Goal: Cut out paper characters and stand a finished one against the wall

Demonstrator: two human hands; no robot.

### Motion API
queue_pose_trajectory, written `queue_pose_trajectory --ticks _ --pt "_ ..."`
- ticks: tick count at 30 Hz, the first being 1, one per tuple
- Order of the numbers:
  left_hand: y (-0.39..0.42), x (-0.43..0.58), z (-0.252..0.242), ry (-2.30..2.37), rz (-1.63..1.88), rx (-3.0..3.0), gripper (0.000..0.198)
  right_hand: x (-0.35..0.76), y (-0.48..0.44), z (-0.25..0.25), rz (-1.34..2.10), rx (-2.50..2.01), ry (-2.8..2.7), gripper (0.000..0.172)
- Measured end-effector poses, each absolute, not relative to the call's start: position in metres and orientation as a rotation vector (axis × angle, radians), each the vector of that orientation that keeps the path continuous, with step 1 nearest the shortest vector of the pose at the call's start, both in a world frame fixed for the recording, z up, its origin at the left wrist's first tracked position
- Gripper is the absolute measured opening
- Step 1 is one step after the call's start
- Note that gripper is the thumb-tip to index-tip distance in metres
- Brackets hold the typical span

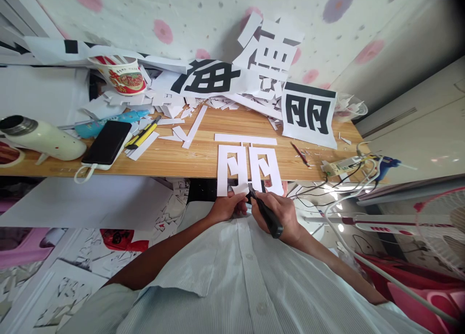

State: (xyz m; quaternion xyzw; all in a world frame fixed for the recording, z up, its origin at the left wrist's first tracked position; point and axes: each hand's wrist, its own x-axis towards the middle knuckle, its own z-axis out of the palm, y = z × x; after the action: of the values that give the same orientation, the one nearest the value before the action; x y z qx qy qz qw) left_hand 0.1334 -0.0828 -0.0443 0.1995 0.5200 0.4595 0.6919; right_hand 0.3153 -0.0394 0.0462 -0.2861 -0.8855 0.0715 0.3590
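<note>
A white cut-out character (223, 164) lies on the wooden table, its lower part reaching past the front edge towards my body. My left hand (228, 207) pinches its bottom edge, fingers closed. My right hand (278, 212) is wrapped round a black utility knife (269, 214), whose tip meets the cut-out near its lower middle. The blade itself is too small to make out clearly. Behind, a printed sheet (308, 136) bears the same character in black. A pencil (300, 154) rests to the right of the cut-out.
On the left of the wooden table (174, 157) are a yellow utility knife (143, 133), a phone (109, 141) and a bottle (47, 138). Paper scraps, a noodle cup (121, 75) and another cut-out (271, 53) line the back. A blue glue gun (388, 165) and cables crowd the right edge.
</note>
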Motion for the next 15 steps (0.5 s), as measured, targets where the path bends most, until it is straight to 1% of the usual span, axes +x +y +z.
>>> queue_pose_trajectory --ticks 6,15 --pt "-0.0827 0.1333 -0.0423 1.163 1.026 0.433 0.043 0.3160 -0.0386 0.0466 0.202 -0.709 -2.270 0.014" --pt "-0.0825 0.1344 -0.0503 1.153 1.034 0.424 0.042 0.3168 -0.0386 0.0474 0.200 -0.693 -2.268 0.013"
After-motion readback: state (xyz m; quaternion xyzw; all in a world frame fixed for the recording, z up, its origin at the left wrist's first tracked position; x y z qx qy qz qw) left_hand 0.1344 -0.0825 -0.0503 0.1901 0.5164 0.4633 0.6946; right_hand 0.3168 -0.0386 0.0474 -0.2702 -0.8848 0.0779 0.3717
